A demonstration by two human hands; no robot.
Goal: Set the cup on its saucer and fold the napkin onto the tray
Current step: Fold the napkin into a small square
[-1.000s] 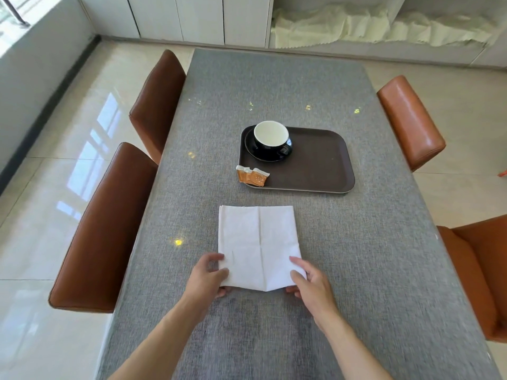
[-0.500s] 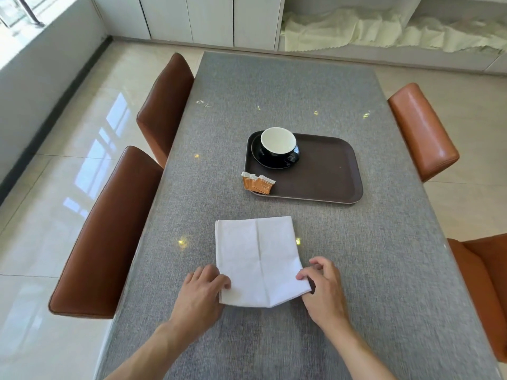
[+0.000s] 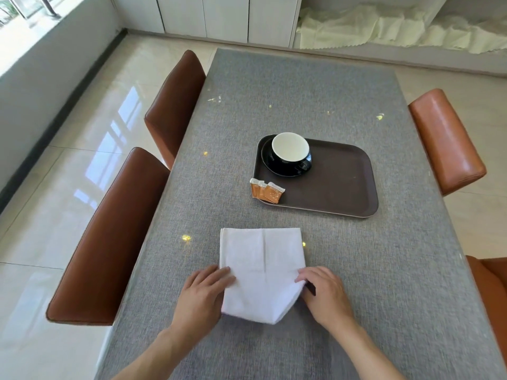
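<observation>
A white napkin (image 3: pixel 260 259) lies flat on the grey table, its near edge lifted off the cloth. My left hand (image 3: pixel 203 294) pinches the napkin's near left corner. My right hand (image 3: pixel 323 292) pinches the near right corner. Farther back, a black cup with a white inside (image 3: pixel 290 149) stands on its black saucer (image 3: pixel 274 168) in the left end of a dark brown tray (image 3: pixel 340 185).
Orange sachets (image 3: pixel 265 191) lie on the tray's near left corner. Brown chairs stand along the table's left side (image 3: pixel 109 237) and orange ones on the right (image 3: pixel 444 138). The grey table (image 3: pixel 301 86) runs back towards white cabinets.
Both hands have slid up the napkin's sides and raised its near edge. The camera has tilted, so everything sits lower in view.
</observation>
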